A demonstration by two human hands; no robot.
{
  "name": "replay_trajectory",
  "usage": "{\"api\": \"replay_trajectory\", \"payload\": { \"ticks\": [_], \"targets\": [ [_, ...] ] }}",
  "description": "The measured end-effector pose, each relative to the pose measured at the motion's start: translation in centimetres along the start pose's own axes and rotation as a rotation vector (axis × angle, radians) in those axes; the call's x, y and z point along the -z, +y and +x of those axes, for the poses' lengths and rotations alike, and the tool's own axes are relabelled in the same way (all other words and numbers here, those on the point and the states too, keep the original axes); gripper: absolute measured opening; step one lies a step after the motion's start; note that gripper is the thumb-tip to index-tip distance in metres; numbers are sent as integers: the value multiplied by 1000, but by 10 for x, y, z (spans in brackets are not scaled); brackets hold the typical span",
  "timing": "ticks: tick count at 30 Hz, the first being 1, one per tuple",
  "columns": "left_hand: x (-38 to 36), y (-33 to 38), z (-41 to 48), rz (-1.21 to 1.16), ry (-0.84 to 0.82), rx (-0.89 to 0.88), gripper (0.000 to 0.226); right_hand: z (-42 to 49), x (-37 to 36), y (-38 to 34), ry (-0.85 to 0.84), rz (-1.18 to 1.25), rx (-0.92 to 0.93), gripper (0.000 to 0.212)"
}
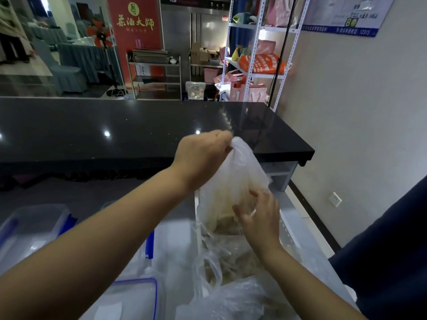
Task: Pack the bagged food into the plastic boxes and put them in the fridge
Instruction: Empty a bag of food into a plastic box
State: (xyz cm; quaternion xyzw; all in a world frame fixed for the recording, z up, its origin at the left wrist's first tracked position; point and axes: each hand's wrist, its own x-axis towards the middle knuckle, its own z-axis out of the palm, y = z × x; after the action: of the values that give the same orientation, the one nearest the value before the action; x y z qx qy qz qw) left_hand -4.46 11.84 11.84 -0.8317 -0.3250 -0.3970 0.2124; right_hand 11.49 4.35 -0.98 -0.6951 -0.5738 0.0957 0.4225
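Note:
My left hand (203,155) pinches the top of a clear plastic bag of brownish food (233,188) and holds it up above the work surface. My right hand (258,218) grips the lower part of the same bag, fingers curled around the food inside. Below it lie more crumpled clear bags with food (231,273). Clear plastic boxes with blue clips stand to the left: one at the far left (30,229), one in the middle (171,239). A blue-rimmed lid (134,299) lies at the bottom.
A raised black counter (138,130) runs across in front of me. A white metal shelf (256,54) with pink and orange packages stands at the back right, and a steel fridge (194,28) stands behind. A wall is to the right.

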Motion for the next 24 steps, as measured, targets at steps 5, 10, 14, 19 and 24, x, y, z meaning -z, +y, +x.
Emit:
{"api": "replay_trajectory", "payload": {
  "ticks": [5,10,14,19,24],
  "targets": [
    [42,-15,18,-54,62,-72,24,9,-6,-35,159,143,84,24],
    [84,-43,9,18,68,-72,24,6,-21,-83,180,291,100,22],
    [111,-91,-30,44,31,16,21,-3,-45,-116,59,343,47,25],
    [132,-135,-106,-5,-74,212,31,-19,-72,-152,-64,390,-2,27],
    [147,-160,-170,-69,-68,390,33,-26,-90,-183,-90,423,-10,20]
  ]
}}
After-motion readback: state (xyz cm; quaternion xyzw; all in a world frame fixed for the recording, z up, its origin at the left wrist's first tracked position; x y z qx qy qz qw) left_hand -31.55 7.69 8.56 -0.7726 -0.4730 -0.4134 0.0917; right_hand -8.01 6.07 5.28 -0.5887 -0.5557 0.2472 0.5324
